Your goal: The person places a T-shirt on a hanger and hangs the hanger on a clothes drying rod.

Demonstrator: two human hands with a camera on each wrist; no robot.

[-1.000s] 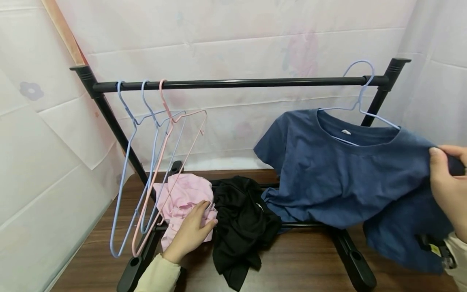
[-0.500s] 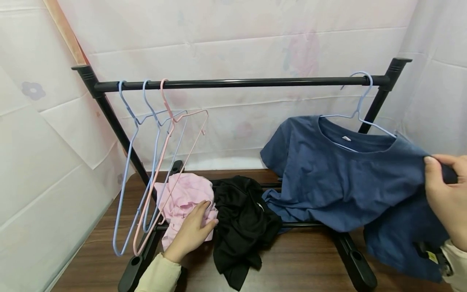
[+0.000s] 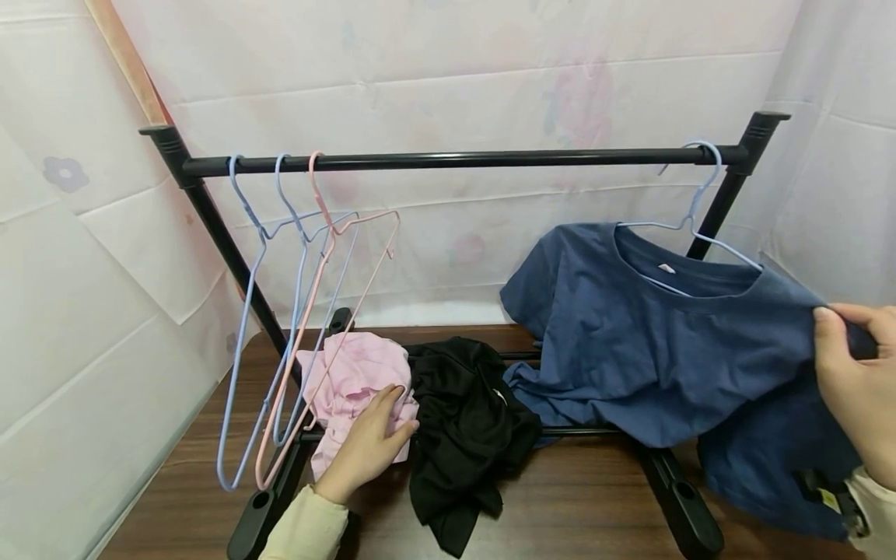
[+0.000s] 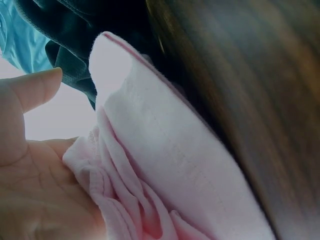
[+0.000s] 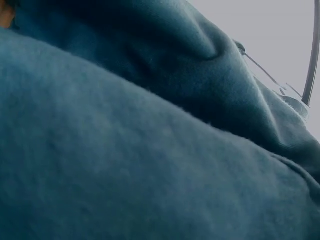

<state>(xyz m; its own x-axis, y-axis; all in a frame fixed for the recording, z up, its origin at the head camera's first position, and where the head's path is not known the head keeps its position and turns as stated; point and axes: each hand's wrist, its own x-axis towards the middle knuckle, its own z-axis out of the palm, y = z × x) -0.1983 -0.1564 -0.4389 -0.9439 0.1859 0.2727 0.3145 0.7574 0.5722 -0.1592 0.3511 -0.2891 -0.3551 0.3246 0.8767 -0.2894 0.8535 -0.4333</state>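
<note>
A blue T-shirt [image 3: 672, 342] hangs from a light-blue hanger [image 3: 694, 210] whose hook is over the rail's right end. My right hand [image 3: 855, 381] pinches the shirt near its right sleeve, between thumb and fingers, and pulls the cloth out sideways. In the right wrist view the shirt's fabric [image 5: 150, 160] fills most of the picture. My left hand [image 3: 372, 443] rests on a crumpled pink garment [image 3: 353, 365], thumb spread from the fingers. Seen from the left wrist, the pink cloth [image 4: 165, 145] lies against the palm, with nothing gripped. Beside it lies a bunched black garment [image 3: 469, 420].
The black clothes rack [image 3: 462, 161] stands on a dark wood table [image 3: 560, 498]. Bare hangers hang at its left: two blue ones [image 3: 241, 334] and one pink [image 3: 329, 229]. A white patterned sheet [image 3: 448, 93] covers the wall behind.
The blue T-shirt and its hanger have come down a little, so the hook sits lower over the rail. My right hand lowered with them. The left hand has stayed on the pink garment.
</note>
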